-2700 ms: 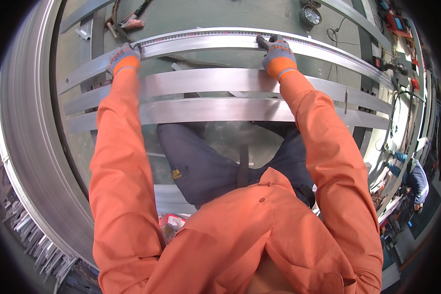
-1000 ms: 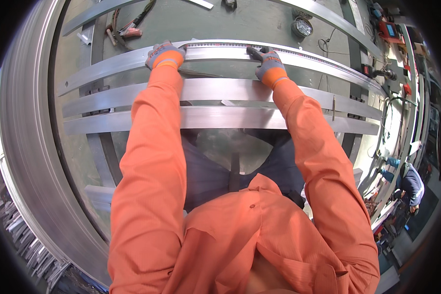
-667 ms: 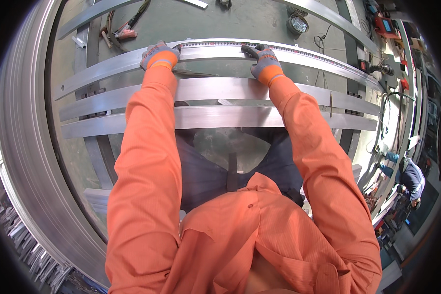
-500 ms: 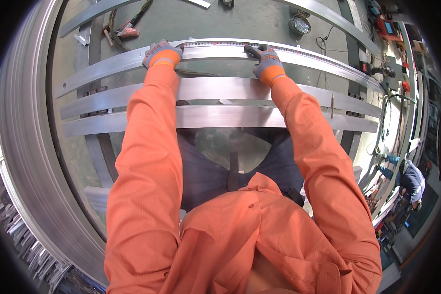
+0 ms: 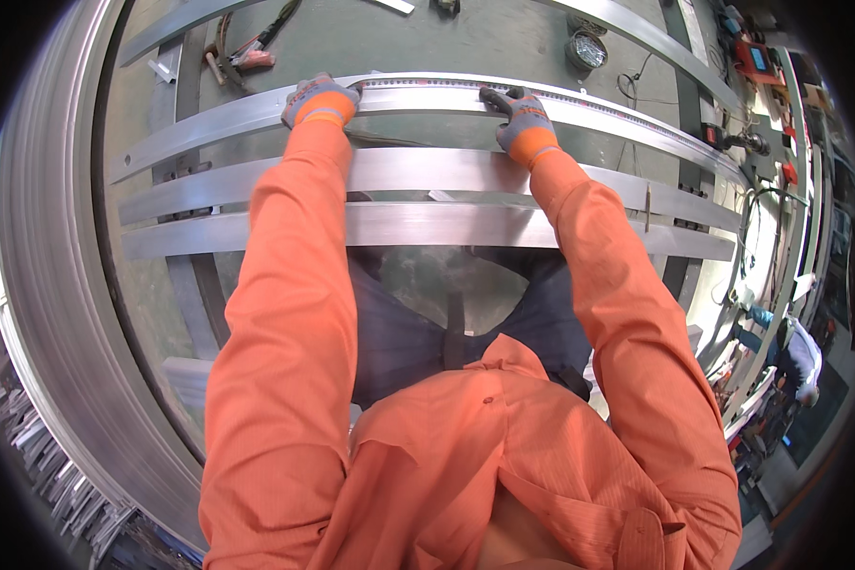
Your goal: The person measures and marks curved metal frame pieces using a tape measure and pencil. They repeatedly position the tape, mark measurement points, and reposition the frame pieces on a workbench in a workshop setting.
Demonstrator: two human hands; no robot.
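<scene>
A long silvery metal bar (image 5: pixel 418 101) runs across in front of me, with the blade of a tape measure (image 5: pixel 598 100) stretched along its top. My left hand (image 5: pixel 319 101), in a grey and orange glove, closes over the bar at the left end of the visible blade; its fingertips are partly hidden. Farther right, my right hand (image 5: pixel 524 119), gloved alike, has its thumb and bent fingers on the blade, holding it against the bar. Two more flat metal bars, a middle one (image 5: pixel 427 171) and a nearer one (image 5: pixel 446 225), lie between my arms and that bar.
Stacked long metal profiles (image 5: pixel 52 237) fill the left side. Beyond the bars lie a hammer (image 5: pixel 215 68) and a bucket of small parts (image 5: pixel 587 51). A power drill (image 5: pixel 736 140) rests at the right. A co-worker (image 5: pixel 796 356) bends over farther right.
My view has shifted slightly, and both hands keep their places on the bar and tape. The co-worker at the right has moved a little.
</scene>
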